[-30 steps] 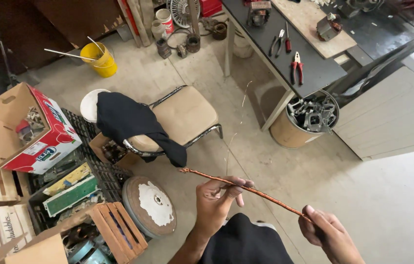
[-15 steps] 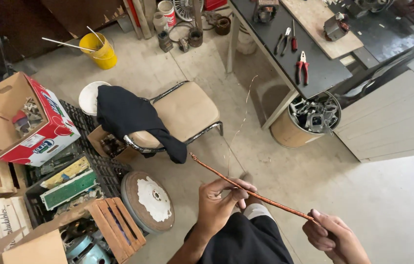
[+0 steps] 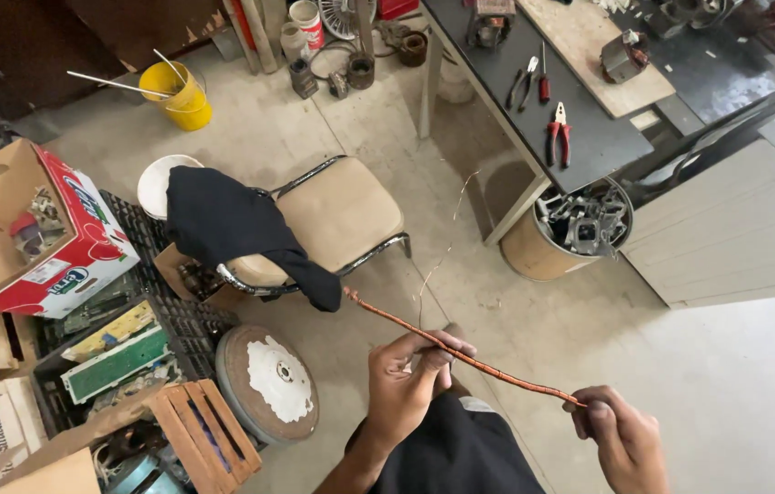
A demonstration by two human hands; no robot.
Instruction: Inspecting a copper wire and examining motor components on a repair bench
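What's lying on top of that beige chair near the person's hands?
A black cloth is draped over the left part of the chair, hanging off its front edge. The rest of the seat shows bare. Whatever is beneath the cloth is covered and cannot be seen.

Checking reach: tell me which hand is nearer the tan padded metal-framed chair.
Left. The left hand is just below the tan padded chair; the right hand sits farther off, lower right.

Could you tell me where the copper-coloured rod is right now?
In the head view, the copper-coloured rod runs low and centre between left hand and right hand, in front of the padded chair.
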